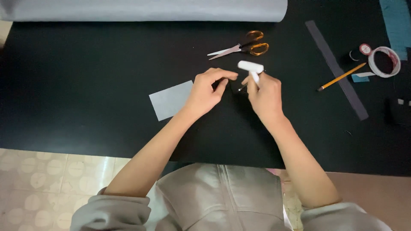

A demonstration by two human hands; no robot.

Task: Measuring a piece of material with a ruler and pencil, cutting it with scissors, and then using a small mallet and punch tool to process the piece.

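Gripping a white pen-like tool [252, 72], the right hand [265, 95] closed around it; left hand [206, 92] pinched empty just beside, grey paper piece [171, 100] at its wrist.

The person wears a light grey, soft-looking top with a zip running down the middle of the chest, flanked by stitched seams. Both sleeves are pushed up to about the elbows and bunch there in thick folds, leaving the 2 forearms bare. The left hand [207, 92] and right hand [265, 95] are bare too, with no rings, watch or gloves showing
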